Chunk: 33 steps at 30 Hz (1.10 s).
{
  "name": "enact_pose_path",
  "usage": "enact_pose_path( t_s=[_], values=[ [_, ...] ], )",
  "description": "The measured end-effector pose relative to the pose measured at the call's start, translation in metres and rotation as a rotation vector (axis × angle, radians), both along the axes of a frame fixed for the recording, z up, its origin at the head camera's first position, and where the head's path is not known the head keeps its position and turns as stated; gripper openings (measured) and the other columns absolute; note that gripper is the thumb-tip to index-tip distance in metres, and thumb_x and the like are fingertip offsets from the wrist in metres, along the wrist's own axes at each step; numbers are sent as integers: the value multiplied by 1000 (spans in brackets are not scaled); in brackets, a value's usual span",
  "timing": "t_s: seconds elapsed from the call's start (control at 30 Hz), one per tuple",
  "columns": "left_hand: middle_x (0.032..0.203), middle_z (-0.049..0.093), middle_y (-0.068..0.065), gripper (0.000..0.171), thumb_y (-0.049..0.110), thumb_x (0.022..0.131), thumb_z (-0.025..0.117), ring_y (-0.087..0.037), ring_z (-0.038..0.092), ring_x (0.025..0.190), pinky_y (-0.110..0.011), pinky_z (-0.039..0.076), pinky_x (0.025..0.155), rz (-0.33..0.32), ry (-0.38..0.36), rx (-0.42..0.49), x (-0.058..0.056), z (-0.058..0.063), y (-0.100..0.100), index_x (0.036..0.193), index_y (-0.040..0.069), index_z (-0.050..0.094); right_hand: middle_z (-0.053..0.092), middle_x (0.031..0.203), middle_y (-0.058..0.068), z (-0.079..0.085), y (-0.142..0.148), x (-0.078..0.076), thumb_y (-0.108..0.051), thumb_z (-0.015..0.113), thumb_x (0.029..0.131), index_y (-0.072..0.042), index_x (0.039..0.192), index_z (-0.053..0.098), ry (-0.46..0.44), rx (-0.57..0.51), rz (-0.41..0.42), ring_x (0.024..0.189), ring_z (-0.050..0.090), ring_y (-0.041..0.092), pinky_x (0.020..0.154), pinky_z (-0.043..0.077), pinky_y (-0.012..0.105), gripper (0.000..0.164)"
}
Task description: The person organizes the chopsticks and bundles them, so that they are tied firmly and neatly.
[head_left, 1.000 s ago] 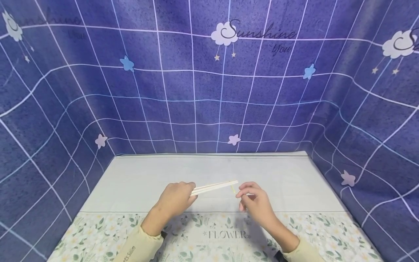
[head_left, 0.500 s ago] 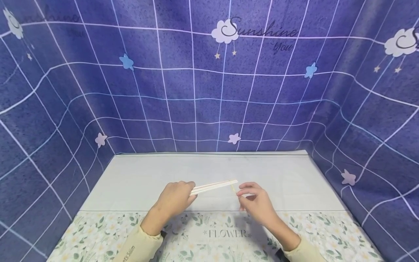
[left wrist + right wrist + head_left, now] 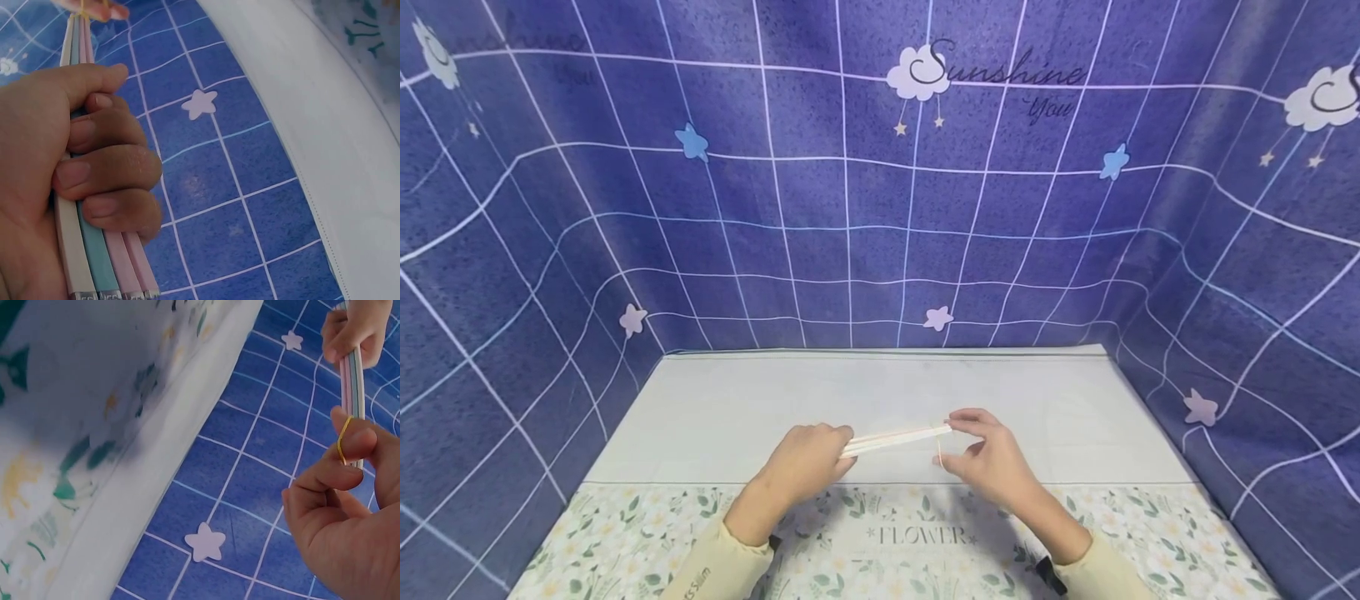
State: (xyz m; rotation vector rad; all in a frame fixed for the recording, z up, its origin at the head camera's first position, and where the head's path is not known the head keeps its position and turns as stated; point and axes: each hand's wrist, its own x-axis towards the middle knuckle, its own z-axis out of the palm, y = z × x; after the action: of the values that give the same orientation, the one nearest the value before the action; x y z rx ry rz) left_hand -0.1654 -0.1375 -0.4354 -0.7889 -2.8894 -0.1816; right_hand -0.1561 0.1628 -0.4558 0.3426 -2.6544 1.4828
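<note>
My left hand (image 3: 807,460) grips a bundle of pastel chopsticks (image 3: 895,439), cream, teal and pink, held off the table and pointing right. Their thicker square ends (image 3: 100,275) stick out below the curled fingers in the left wrist view. Around the far, thinner ends runs a thin yellow rubber band (image 3: 341,442). My right hand (image 3: 996,460) is at those tips, its thumb and fingers pulling the band, which stretches down from the chopsticks to the thumb. Part of the band is hidden behind the right fingers.
Beneath both hands lies a table cover, pale grey (image 3: 737,400) at the back and flower-printed (image 3: 647,533) in front. A blue gridded curtain (image 3: 805,250) with stars and clouds encloses the back and both sides.
My right hand has closed in on the chopstick tips, its upper fingers now at them and the thumb lower, drawing the band down. The chopsticks' tips have dipped slightly.
</note>
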Motion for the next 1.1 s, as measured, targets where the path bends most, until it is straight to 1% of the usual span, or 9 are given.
enact_pose_path(
  t_s=[0.17, 0.4, 0.5, 0.6, 0.8, 0.9, 1.0, 1.07, 1.1],
  values=[
    [64, 56, 7, 23, 31, 104, 62, -6, 45, 54, -27, 48, 56, -35, -26, -35, 3, -5, 2, 88, 15, 65, 56, 152, 11, 4, 2, -3, -14, 94, 76, -1, 141, 64, -6, 60, 53, 49, 54, 7, 54, 56, 25, 73],
    [67, 64, 4, 23, 33, 103, 64, -5, 51, 56, -28, 55, 60, -90, 6, -72, 6, -12, 7, 89, 14, 66, 45, 161, 15, 10, -2, 0, -11, 92, 75, -2, 152, 54, -2, 170, 115, 52, 52, 3, 52, 54, 25, 86],
    [68, 64, 4, 24, 33, 104, 63, -5, 53, 57, -28, 56, 60, -101, 19, -70, 6, -14, 10, 90, 14, 67, 43, 162, 14, 13, -4, 2, -9, 91, 75, -2, 151, 55, 57, 236, 128, 56, 52, 0, 56, 54, 22, 84],
    [68, 66, 3, 24, 32, 104, 63, -5, 55, 57, -27, 57, 61, -91, 23, -68, 6, -16, 13, 90, 13, 68, 43, 163, 12, 15, -8, 5, -8, 90, 74, -2, 146, 60, 149, 292, 127, 57, 53, -4, 56, 52, 19, 78],
    [72, 69, -3, 25, 31, 105, 63, -11, 62, 58, -31, 60, 62, -30, 44, -49, 4, -15, 15, 92, 10, 69, 44, 162, 10, 13, -18, 11, -7, 82, 79, -2, 141, 65, 302, 369, 141, 57, 49, -11, 52, 48, 15, 65],
    [72, 69, -4, 26, 30, 106, 62, -12, 61, 57, -33, 60, 60, 10, 59, -33, 1, -13, 13, 91, 9, 67, 48, 157, 7, 7, -21, 14, -7, 77, 82, -2, 139, 66, 319, 284, 131, 65, 60, -8, 56, 52, 16, 58],
    [69, 66, -2, 26, 29, 106, 62, -11, 55, 54, -34, 57, 57, 31, 61, -20, -2, -11, 10, 89, 10, 66, 51, 149, 8, 2, -20, 17, -1, 72, 83, -4, 130, 70, 307, 101, 132, 80, 75, 4, 62, 58, 20, 47],
    [67, 63, 0, 27, 30, 106, 61, -10, 51, 54, -33, 55, 56, 38, 57, -17, -3, -9, 7, 88, 11, 65, 51, 141, 13, -2, -20, 18, 7, 67, 83, -6, 120, 70, 301, -24, 147, 92, 79, 14, 67, 62, 23, 39],
    [67, 62, 1, 28, 31, 107, 60, -10, 50, 54, -33, 55, 56, 45, 51, -12, -3, -8, 6, 88, 11, 65, 50, 136, 14, -3, -20, 19, 10, 64, 83, -8, 114, 69, 297, -76, 154, 94, 80, 18, 67, 63, 25, 36]
  ],
)
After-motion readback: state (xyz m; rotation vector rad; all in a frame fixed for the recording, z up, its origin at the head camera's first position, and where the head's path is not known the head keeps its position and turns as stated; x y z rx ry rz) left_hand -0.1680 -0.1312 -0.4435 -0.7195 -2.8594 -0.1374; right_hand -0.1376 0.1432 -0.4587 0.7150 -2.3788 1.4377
